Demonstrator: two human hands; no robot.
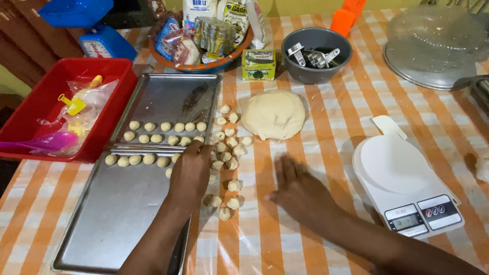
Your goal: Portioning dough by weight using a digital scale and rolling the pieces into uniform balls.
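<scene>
The table (316,153), covered in an orange-and-white checked cloth under clear film, carries all items. Two metal trays lie at the left: the near tray (112,214) is mostly bare, with one row of dough balls (135,159) along its far edge; the far tray (168,102) holds two rows of balls along its near edge. A red tub (30,109) of plastic tools sits left of the trays. A clear dome lid (435,43) stands at the far right, and a white scale (402,183) at the near right. A grey bowl (316,53) of metal cutters stands behind the dough lump (273,114), which rests mid-table. Between lump and trays lies a loose scatter of rough dough pieces (226,153), touching or just beside one another. The left hand (191,170) reaches to the join between the trays, fingertips curled down at the end of a row; whether they pinch a ball cannot be told. The right hand (298,186) lies flat, fingers spread, palm down on the film, near the scatter and holding nothing. Handling judgement: the dough is soft, light and easily dented, probably slightly tacky. Take each piece lightly at its sides with the fingertips; a firm squeeze would likely deform it.
</scene>
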